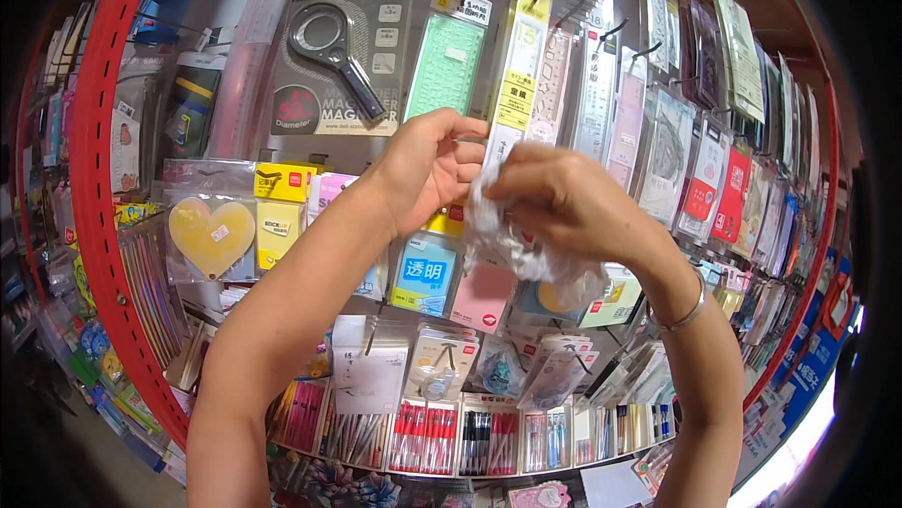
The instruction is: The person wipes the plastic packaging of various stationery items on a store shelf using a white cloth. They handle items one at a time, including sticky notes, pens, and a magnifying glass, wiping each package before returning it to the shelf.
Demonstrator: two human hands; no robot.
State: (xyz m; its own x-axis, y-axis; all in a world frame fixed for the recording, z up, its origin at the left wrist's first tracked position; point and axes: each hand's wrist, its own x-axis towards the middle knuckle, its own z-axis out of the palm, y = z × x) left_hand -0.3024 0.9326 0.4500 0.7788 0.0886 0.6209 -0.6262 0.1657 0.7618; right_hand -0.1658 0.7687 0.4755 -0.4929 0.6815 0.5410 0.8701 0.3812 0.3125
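Note:
My left hand [430, 169] is at the left edge of a long, narrow ruler pack [518, 95] with a yellow label, its curled fingers meeting the pack and their tips partly hidden behind it. In my right hand [574, 201], slightly blurred, is a crumpled white cloth or tissue [493, 233]. The cloth covers the lower end of the ruler pack. Just left of the pack hangs a green stencil ruler [445, 64] in a sleeve. Below my hands are a blue sticky-note pack [421, 274] and a pink pack [483, 289].
A carded magnifier [342, 57] and a heart-shaped note pad [211, 236] hang at left. Black display hooks [613, 30] jut out from the wall. Pens fill a compartmented rack [458, 437] below. A red slotted upright [99, 120] borders the left side.

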